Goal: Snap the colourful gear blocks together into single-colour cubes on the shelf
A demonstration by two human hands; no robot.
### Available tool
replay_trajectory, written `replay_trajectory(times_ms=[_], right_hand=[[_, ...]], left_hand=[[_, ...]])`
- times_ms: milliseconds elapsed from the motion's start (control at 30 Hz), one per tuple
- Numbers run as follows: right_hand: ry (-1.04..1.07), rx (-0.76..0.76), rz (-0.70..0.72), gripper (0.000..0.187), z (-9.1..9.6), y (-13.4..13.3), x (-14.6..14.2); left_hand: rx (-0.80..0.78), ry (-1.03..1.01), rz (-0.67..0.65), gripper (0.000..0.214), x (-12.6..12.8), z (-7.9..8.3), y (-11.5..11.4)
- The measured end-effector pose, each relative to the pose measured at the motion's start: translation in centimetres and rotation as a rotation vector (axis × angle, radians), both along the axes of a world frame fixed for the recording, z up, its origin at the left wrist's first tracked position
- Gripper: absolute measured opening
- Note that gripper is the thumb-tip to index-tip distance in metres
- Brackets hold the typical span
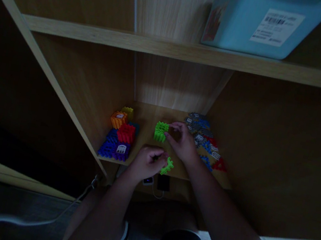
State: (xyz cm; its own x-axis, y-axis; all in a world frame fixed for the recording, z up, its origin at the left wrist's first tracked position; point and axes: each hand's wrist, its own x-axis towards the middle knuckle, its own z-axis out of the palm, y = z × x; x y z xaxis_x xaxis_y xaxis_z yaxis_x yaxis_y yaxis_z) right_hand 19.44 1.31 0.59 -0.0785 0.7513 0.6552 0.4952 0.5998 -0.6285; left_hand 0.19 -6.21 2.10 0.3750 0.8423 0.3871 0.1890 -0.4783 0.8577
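My left hand (147,162) is closed on a light-green interlocking plastic piece (167,166), whose notched edge sticks out to the right of the fingers, near the shelf's front edge. My right hand (182,141) reaches to a bright-green boxy block (161,131) made of notched panels, with thumb and forefinger at its right side. They seem to pinch it; the exact contact is small and dim. The block is in the middle of the lower shelf, beyond my left hand.
Built blocks stand at the left: orange (118,119), yellow (127,111), red (126,133) and purple (120,151). Loose flat pieces (203,133) lie at the right. Overhead, a blue bin (252,24) rests on the upper shelf (167,48). A cabled device (147,180) sits below.
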Motion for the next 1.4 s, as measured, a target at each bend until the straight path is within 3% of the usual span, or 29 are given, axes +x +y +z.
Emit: replay_trajectory(times_ms=[733, 1067, 1400], right_hand=[[-0.042, 0.008, -0.015, 0.041, -0.31, 0.08, 0.25], [-0.036, -0.006, 0.029, 0.052, -0.48, 0.12, 0.33], [-0.012, -0.049, 0.056, 0.050, -0.78, 0.25, 0.32]], left_hand=[[0.016, 0.015, -0.002, 0.041, -0.01, -0.33, 0.20], [0.021, -0.013, -0.003, 0.046, 0.06, -0.02, 0.14], [0.012, 0.003, -0.016, 0.044, 0.05, -0.15, 0.12]])
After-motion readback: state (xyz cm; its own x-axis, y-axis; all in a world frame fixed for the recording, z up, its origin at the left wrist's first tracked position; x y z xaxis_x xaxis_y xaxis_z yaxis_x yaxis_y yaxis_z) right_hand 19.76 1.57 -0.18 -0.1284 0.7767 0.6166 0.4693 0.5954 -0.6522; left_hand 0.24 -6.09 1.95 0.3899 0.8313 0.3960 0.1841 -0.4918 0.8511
